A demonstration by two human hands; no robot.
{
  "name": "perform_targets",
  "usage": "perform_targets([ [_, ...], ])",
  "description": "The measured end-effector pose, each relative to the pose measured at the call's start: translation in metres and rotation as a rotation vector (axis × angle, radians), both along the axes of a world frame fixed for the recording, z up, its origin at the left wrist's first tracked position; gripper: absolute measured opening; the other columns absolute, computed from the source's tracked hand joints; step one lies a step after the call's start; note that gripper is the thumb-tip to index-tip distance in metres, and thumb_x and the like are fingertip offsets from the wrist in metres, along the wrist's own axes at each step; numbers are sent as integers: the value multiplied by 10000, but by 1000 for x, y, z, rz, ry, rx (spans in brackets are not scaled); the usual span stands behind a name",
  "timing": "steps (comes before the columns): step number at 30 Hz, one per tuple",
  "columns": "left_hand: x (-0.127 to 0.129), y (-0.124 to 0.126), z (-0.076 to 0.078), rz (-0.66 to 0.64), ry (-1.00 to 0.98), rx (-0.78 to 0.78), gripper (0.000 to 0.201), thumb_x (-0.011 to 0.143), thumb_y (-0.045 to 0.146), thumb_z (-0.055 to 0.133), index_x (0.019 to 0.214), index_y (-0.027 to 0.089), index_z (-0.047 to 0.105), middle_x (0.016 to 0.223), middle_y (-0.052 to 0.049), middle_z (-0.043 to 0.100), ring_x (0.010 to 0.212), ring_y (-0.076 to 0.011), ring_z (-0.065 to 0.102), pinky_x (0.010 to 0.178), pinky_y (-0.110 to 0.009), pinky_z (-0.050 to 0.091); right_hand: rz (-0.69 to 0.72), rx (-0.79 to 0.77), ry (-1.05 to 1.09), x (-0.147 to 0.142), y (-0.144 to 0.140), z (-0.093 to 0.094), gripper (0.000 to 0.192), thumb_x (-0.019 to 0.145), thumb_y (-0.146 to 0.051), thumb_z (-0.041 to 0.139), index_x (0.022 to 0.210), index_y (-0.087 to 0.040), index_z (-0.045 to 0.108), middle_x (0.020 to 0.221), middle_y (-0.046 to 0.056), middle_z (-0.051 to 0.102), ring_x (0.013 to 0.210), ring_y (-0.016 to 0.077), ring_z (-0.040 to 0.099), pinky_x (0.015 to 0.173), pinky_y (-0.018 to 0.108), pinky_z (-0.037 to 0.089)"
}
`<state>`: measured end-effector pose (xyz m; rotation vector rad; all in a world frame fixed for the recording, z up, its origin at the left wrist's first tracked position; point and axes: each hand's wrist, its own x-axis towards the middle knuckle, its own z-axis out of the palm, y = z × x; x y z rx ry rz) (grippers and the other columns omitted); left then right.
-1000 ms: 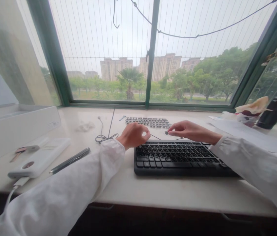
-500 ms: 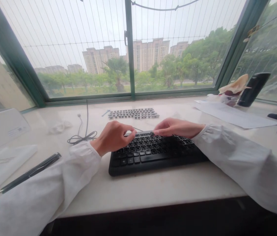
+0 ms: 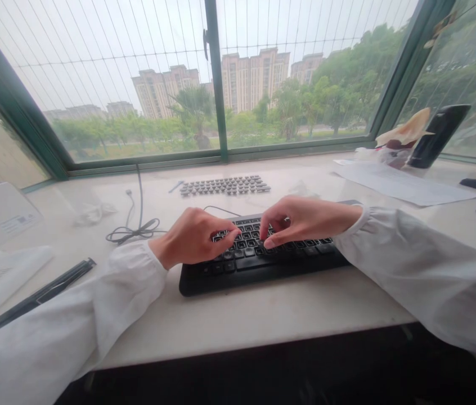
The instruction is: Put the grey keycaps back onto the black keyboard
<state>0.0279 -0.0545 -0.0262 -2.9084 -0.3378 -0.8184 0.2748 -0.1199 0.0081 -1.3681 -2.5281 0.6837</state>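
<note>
Both hands, left hand (image 3: 193, 236) and right hand (image 3: 299, 220), had curled fingers pressing a key onto the black keyboard (image 3: 259, 256) (middle rows). Next needed a gentle, straight push.

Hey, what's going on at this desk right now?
A person in white sleeves has both hands on a black computer keyboard lying on a pale stone windowsill desk. The left hand rests on the keys left of the middle, and the right hand has its fingertips pressing down on keys near the middle. Behind the keyboard lies a neat grid of loose dark keycaps, untouched. A coiled black cable lies to the left.
</note>
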Motion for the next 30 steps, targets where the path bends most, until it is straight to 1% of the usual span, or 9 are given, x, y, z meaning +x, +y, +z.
perform_targets([
  [5,1,-3,1,-24,16,-8,235,891,288,544,850,214,762,554,35,656,413,-52,464,441,-181,319,19,10,-5,-2,-1,-2,413,795,-543,644,924,-161,732,597,-35,514,521,76,413,500,235,256],
  [14,2,-7,2,-47,44,-11,270,913,297,506,857,218,758,515,32,628,401,-62,451,428,-189,305,-16,45,-49,-5,-3,-4,359,786,-516,655,901,-186,738,595,-34,526,518,82,442,493,232,267],
  [22,4,-12,4,-78,65,-36,262,911,289,510,915,217,761,591,4,688,431,-70,510,445,-187,346,-35,103,-93,-9,-8,-2,279,792,-453,661,869,-195,734,593,-32,557,512,78,459,505,234,278],
  [25,5,-14,5,-120,78,-50,261,912,279,508,959,217,757,602,0,697,419,-68,512,434,-186,344,-46,103,-99,-11,-9,-1,277,792,-452,660,866,-196,735,585,-31,566,511,80,464,504,235,278],
  [30,5,-15,6,-207,83,-49,256,890,236,530,1027,211,745,527,15,654,384,-61,487,404,-185,320,-60,86,-88,-12,-10,0,270,788,-438,666,876,-193,739,595,-28,586,513,81,473,505,235,284],
])
